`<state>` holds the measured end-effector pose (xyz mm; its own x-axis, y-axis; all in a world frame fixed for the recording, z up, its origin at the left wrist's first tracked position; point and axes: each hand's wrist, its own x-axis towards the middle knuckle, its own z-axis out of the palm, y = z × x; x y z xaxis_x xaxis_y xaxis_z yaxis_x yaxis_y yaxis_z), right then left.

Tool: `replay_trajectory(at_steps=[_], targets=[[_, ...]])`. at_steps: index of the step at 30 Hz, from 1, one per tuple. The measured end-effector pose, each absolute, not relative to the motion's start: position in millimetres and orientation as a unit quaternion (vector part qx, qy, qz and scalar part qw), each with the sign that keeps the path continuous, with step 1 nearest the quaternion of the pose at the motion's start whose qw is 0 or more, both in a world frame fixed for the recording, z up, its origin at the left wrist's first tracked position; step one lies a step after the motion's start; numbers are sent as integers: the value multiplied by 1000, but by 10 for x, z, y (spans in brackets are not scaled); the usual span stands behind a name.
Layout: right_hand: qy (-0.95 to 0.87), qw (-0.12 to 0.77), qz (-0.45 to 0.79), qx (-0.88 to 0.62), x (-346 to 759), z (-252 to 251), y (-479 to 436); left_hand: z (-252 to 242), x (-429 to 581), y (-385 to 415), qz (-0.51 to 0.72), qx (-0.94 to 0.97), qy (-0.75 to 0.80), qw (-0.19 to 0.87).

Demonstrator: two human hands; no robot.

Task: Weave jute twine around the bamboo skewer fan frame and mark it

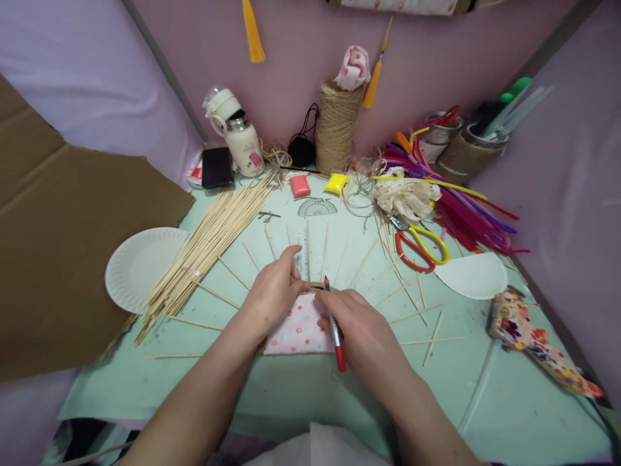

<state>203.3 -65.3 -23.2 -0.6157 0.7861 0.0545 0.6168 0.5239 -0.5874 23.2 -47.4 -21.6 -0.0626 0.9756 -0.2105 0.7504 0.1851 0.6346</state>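
Your left hand point(274, 285): clamped on the floral fabric panel point(299, 331), frame center
Your right hand point(358, 318): clamped around a red pen point(336, 336)

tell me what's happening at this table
The right hand holds a pen above the patterned piece, red tip pointing away from the person. The left hand is at the piece's far edge. Thin sticks fan out around it on the table. A bundle lies to the left, scissors to the right.
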Motion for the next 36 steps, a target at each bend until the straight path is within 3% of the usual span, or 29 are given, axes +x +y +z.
replay_trajectory(at_steps=[36], targets=[[-851, 165, 259, -425, 1998, -232, -670, -181, 229, -466, 185, 609, 704, 316]])
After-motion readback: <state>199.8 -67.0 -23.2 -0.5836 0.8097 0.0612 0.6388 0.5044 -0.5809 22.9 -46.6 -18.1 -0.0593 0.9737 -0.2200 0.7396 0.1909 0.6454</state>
